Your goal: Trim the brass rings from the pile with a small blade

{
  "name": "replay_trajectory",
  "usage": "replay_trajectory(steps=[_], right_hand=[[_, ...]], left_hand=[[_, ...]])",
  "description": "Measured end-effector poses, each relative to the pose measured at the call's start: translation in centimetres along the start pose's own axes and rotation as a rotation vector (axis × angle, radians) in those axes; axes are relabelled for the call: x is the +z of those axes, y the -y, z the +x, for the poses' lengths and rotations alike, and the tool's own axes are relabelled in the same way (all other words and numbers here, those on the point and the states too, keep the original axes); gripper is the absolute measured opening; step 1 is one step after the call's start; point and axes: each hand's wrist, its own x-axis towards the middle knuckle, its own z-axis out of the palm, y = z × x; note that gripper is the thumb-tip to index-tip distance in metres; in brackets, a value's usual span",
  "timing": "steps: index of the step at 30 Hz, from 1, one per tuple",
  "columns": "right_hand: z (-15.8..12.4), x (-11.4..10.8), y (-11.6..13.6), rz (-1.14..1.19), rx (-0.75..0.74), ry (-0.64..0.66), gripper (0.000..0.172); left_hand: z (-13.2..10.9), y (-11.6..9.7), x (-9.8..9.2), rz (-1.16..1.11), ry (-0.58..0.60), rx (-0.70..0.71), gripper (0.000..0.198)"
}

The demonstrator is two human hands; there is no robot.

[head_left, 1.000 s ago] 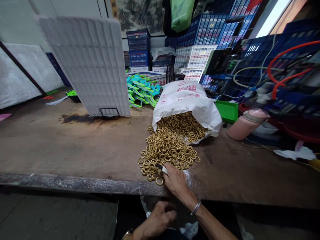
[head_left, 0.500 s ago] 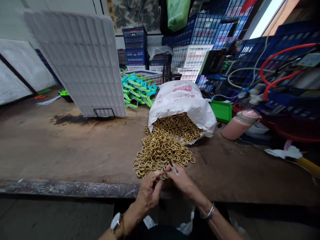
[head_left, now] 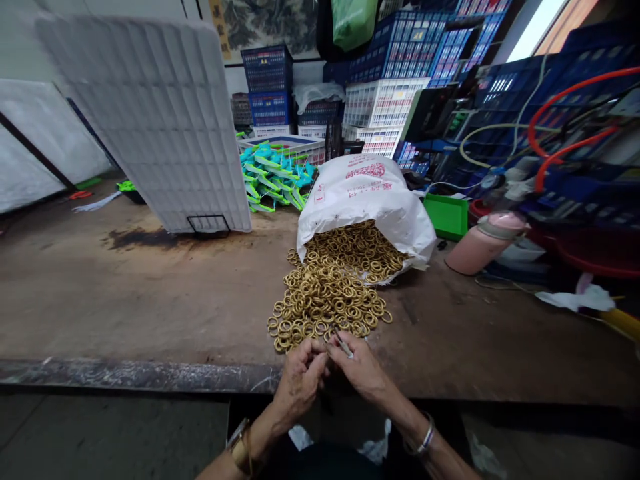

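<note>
Left hand: curled over the table's near edge, thumb against fingers; we cannot tell whether it holds anything.
Right hand: we grip a slim tool in it, fingertips beside the left's.
Gold rings: we have them heaped just beyond both hands, by that edge.
White sack: on its side behind the heap, mouth toward us, more rings inside.

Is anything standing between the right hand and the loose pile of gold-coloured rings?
Nothing visible does: the right hand, holding a slim tool, is at the near edge of the gold-coloured rings; the left hand is beside it, not between.
</note>
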Motion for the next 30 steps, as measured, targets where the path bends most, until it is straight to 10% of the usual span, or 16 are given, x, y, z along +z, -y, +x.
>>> replay_trajectory(steps=[10, 30], right_hand=[[-0.7, 0.1, 0.3, 0.074, 0.016, 0.088, 0.025], [-2.0, -0.3, -1.6, -0.722, -0.177, 0.123, 0.024]], left_hand=[[-1.0, -0.4, -0.1, -0.238, 0.133, -0.125, 0.031], [-3.1, -0.6, 0.4, -0.069, 0.026, 0.054, 0.03]])
